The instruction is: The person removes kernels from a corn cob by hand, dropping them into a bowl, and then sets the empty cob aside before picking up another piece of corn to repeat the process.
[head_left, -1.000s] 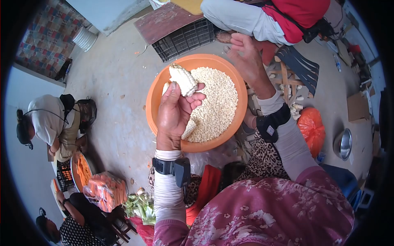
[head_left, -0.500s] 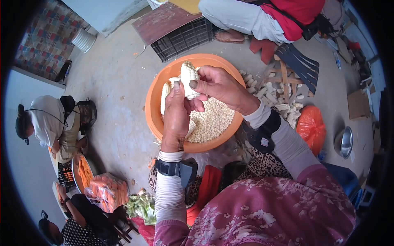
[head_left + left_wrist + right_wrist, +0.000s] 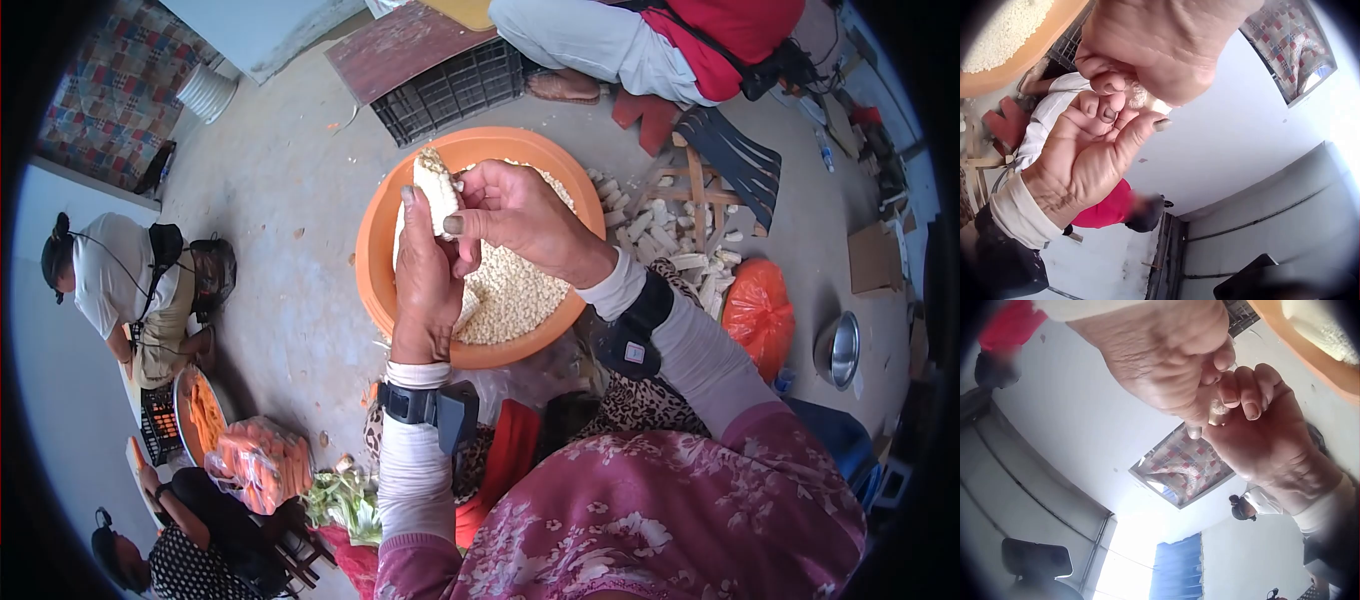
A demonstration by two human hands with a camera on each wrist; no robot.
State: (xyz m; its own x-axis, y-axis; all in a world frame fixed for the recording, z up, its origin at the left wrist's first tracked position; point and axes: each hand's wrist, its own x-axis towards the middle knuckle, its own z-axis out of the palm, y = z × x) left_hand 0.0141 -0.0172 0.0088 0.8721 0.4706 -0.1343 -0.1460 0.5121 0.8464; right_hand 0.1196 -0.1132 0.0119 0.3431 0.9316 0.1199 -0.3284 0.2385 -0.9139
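Observation:
Over an orange basin [image 3: 378,300] my left hand [image 3: 428,275] grips a white corn cob [image 3: 434,188], its thumb along the cob's left side. From the right, my right hand [image 3: 530,220] holds the same cob, with the thumb against its kernels near the lower end. In the left wrist view only a small part of the cob [image 3: 1159,105] shows between the two hands; the fingers hide the rest. Loose pale kernels [image 3: 520,290] fill much of the basin. Another cob [image 3: 467,310] lies in it beside my left wrist.
Bare cobs [image 3: 660,225] are heaped on the floor right of the basin, by a wooden-framed stool [image 3: 735,165]. An orange plastic bag [image 3: 758,310] and a metal bowl [image 3: 843,348] stand further right. A black crate [image 3: 450,92] is beyond the basin. Other people sit around.
My right hand has come down from the upper right onto the cob in my left hand. Since half a second ago, the cob has tilted and shifted slightly left.

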